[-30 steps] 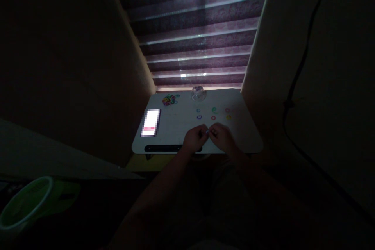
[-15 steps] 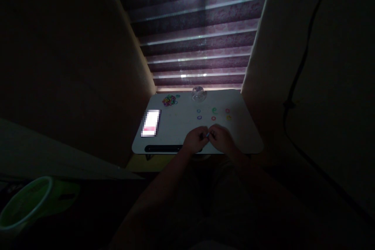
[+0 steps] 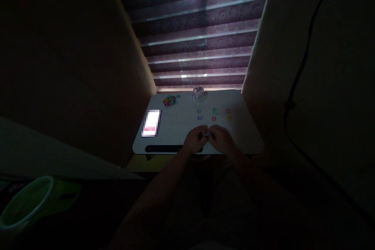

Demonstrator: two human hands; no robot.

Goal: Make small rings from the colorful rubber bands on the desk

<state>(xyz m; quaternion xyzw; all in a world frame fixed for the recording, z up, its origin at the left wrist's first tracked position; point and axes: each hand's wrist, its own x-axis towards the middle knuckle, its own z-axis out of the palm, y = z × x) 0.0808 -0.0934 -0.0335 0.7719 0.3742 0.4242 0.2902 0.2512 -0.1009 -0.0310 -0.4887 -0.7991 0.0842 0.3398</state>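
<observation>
My left hand (image 3: 197, 140) and my right hand (image 3: 220, 138) meet over the front of a white lap table (image 3: 175, 127). Fingers of both are pinched on a small pale bluish elastic band (image 3: 207, 134), stretched between the fingertips and partly hidden. Just beyond the hands lie several small bands in two short rows: blue ones on the left, a green twisted one (image 3: 215, 111) and a red one (image 3: 213, 118) in the middle, a pinkish one (image 3: 228, 111) and a yellow one (image 3: 229, 118) on the right.
A heap of mixed coloured bands (image 3: 169, 100) lies at the back left, above a lit phone (image 3: 151, 123). A clear rounded container (image 3: 199, 94) stands at the back edge. A dark slot (image 3: 164, 148) runs along the front edge. A green basket (image 3: 27, 201) stands low at left.
The elastic band between my fingertips has turned from slanted to nearly level and shows more of its length. Both hands stay in about the same place.
</observation>
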